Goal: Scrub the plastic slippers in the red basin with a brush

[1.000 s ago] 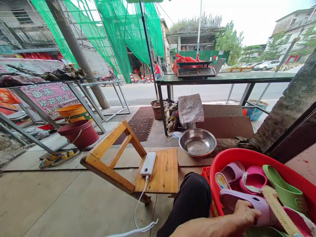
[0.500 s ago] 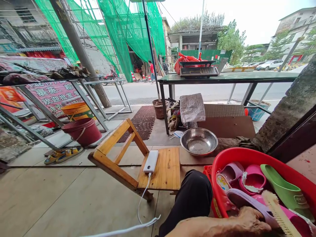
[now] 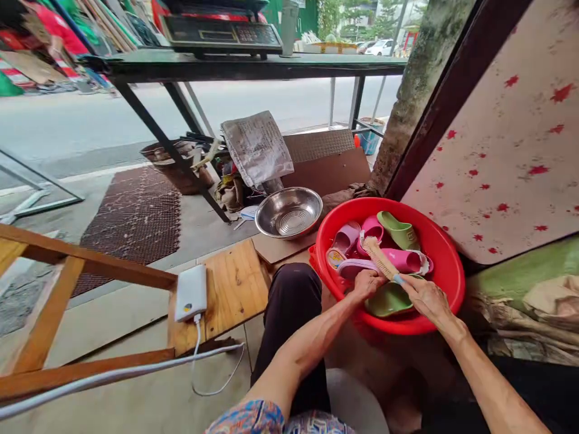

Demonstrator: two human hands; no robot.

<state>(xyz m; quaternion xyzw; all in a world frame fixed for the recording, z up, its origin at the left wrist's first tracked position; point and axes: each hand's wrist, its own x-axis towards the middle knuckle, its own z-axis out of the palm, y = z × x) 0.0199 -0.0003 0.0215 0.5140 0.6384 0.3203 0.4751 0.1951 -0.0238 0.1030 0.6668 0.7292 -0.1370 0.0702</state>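
Purple slipper (image 3: 355,266) is jutting beyond pinching fingers of the left hand (image 3: 367,283) as the right hand (image 3: 426,296), gripping a brush (image 3: 380,259), is seemingly scrubbing, next needing steady pressure.

Tiled floor (image 3: 158,404) and the supports standing on it: at left, a brown mat (image 3: 136,211) lies flat, with a bucket (image 3: 167,172) beside it; nearer, a wooden chair (image 3: 237,283) bears a white power bank (image 3: 190,291) on its seat, a cable (image 3: 198,334) plugged into one end; in the middle, a steel basin (image 3: 289,212) rests on a brown board (image 3: 278,248); at right sits a round red tub (image 3: 446,259) carrying green, pink and purple slippers (image 3: 400,231), its base hidden; behind, a table (image 3: 316,67) supports a scale (image 3: 221,33)
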